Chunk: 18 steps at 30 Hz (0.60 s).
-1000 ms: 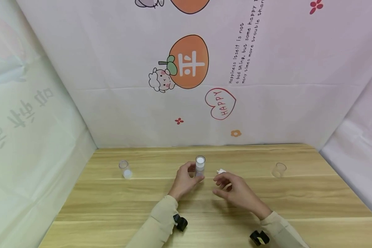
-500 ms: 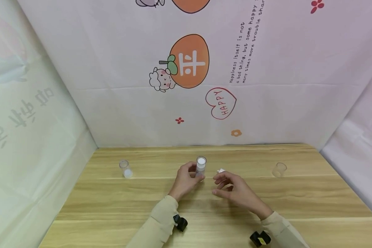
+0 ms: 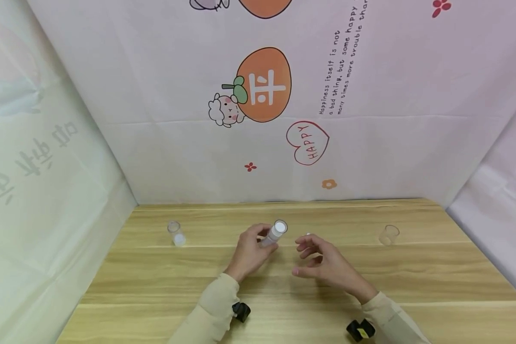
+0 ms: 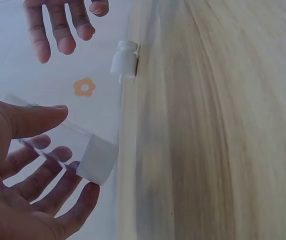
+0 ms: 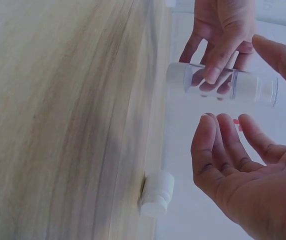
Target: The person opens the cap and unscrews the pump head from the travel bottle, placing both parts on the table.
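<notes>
The left hand [image 3: 250, 252] grips a clear bottle [image 3: 269, 237] with a white section at its top, tilted with the top leaning right. In the left wrist view the bottle's white base [image 4: 99, 159] shows beyond the fingertips. To the right, the right hand [image 3: 328, 265] hovers with bent, parted fingers and nothing between them. A small white pump piece [image 5: 157, 193] stands on the table, mostly hidden behind the right hand in the head view; the left wrist view shows the pump piece [image 4: 125, 61] with its thin nozzle.
A clear container with a white part [image 3: 179, 239] stands at the table's left. On the right is a clear, empty-looking cup [image 3: 389, 235]. A printed white cloth [image 3: 189, 157] rises behind the wooden table [image 3: 154, 286], with more cloth on both sides.
The left hand has shifted slightly left, and the bottle in it has gone from upright to tilted. The right hand's thumb has spread a little from its fingers, which now cover more of the pump piece.
</notes>
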### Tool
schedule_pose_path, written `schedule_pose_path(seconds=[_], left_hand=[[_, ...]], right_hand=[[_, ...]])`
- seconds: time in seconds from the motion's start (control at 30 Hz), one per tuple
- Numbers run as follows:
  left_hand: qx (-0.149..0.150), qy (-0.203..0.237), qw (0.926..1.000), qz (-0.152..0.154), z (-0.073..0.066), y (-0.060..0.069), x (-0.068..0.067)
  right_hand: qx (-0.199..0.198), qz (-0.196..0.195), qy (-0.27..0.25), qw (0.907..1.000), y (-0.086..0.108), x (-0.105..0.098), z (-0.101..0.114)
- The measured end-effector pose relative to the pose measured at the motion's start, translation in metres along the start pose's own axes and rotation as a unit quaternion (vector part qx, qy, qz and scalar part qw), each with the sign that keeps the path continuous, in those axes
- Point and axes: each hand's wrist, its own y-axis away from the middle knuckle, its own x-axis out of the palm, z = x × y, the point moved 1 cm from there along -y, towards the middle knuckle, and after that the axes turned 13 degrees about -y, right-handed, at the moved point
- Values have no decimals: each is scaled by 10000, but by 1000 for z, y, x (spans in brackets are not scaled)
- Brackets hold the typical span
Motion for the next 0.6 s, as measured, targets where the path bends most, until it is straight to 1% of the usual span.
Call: schedule_pose_path(seconds=[0.17,0.3,0.4,0.5,0.6], left_hand=[[224,-504,9984,-156,-1,4,-7],[323,-831,9958,-221,-1,7,-13],[359,-1041,9937,-212,0,10,-16],[333,-1173,9924,-140,1,13,-19],[288,-1203,9923,-56,2,15,-22]], right_hand=[[-22,6,12,10000,-1,0,1],[-102,72,38,9999,-2,1,1],[-144,157,33,9998,-2,0,0],[-126,260,1,9996,-3,-1,-1],[-98,395,-53,9992,-4,-2,-1]])
